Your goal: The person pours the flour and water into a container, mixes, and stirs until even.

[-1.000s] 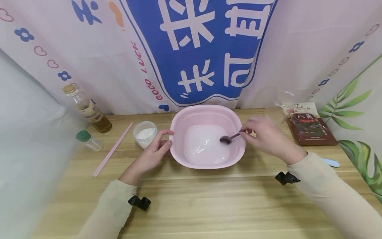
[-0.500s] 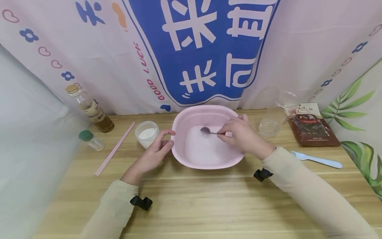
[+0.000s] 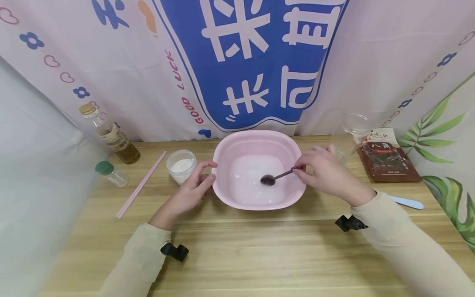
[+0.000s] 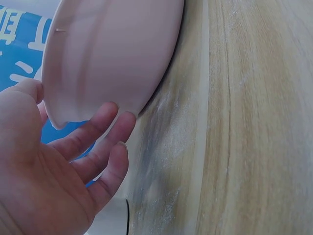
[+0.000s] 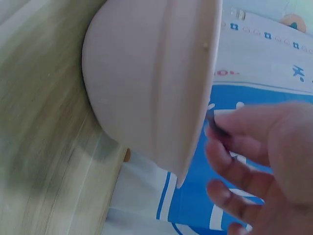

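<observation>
A pink plastic basin [image 3: 259, 206] holds a whitish, shiny liquid [image 3: 248, 185]. My left hand [image 3: 193, 187] holds the basin's left side, thumb and index finger at the rim; in the left wrist view, other fingers [image 4: 105, 117] reach along the outer wall. Over the basin's right rim, my right hand [image 3: 324, 171] pinches the handle end of a dark brown spoon [image 3: 268, 180]. The spoon's bowl is over or in the liquid; its exact depth cannot be told. Only the handle's end shows in the right wrist view, beside the right hand [image 5: 264, 152].
Left of the basin stand a tub of white powder [image 3: 182, 165], pink chopsticks [image 3: 141, 185], a green-capped shaker [image 3: 111, 173] and a corked oil bottle [image 3: 116, 138]. To the right are a clear container [image 3: 355, 123], a brown spice packet [image 3: 387, 161] and a blue fork [image 3: 406, 202], partly behind the sleeve.
The spoon swept left and away in the basin, then came back right and nearer, the right hand moving with it. The left hand stays at the rim.
</observation>
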Demonstrator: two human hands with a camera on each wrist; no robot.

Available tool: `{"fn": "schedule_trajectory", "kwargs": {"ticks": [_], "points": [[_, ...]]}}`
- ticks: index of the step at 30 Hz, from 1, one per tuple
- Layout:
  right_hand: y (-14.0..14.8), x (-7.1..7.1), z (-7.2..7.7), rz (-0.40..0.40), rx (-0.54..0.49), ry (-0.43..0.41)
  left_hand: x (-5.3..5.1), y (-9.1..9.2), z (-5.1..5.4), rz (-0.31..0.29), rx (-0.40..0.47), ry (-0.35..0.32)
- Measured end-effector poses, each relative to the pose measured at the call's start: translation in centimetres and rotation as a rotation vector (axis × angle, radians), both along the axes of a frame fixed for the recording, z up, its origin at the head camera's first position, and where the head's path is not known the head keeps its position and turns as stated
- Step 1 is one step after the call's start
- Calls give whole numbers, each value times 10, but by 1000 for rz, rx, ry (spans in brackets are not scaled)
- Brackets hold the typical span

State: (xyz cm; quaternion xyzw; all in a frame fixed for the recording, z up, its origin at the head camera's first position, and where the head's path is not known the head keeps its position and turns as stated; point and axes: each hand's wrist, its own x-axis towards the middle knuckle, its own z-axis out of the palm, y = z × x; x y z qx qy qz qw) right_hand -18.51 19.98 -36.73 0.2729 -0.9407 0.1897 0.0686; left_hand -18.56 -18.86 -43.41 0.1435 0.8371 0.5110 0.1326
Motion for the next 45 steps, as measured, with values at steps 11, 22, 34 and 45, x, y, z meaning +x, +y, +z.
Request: {"fn": "schedule_trajectory", "kwargs": {"ticks": [11,22,34,45], "points": [[-27,-17,-9,-73,10,55,-1,-1,1,-11,12,-10],[-36,-14,-8,161,-44,-118,1,0,1,-26,37,-5],[1,-6,1,-31,-10,72,0,-2,1,-14,57,-17],[-39,-11,-24,91,-41,40,0,-1,1,-21,67,-28]]}}
